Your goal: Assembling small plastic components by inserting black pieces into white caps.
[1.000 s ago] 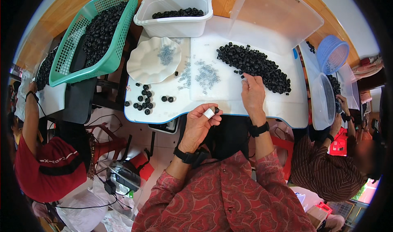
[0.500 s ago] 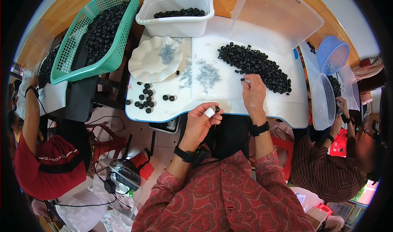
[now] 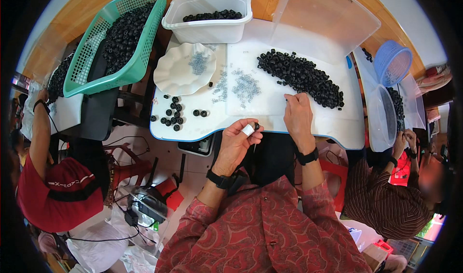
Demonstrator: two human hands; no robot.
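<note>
My left hand (image 3: 236, 140) is closed at the table's front edge, its fingertips pinching a small round black plastic piece (image 3: 256, 126). A white wrapping (image 3: 248, 130) shows at its thumb. Farther right, my right hand (image 3: 299, 114) is over the tabletop with thumb and forefinger together, a small dark piece (image 3: 286, 97) showing at their tips. Just beyond it spreads a heap of small black plastic pieces (image 3: 304, 78). Tiny clear or silvery parts (image 3: 246, 87), too small to name, lie scattered left of the heap. Several rounded black pieces (image 3: 173, 114) sit at the table's left front.
A scalloped cream plate (image 3: 169, 78) holds more tiny parts. Behind it stand a white tub (image 3: 207, 32) and a green basket (image 3: 137, 56), both with black pieces. A translucent panel (image 3: 328, 22) leans at the back. Co-workers sit at left (image 3: 58, 191) and right (image 3: 386, 196).
My right hand has drawn slightly back toward me, away from the heap, with the small dark piece at its fingertips. My left hand keeps its grip in nearly the same place.
</note>
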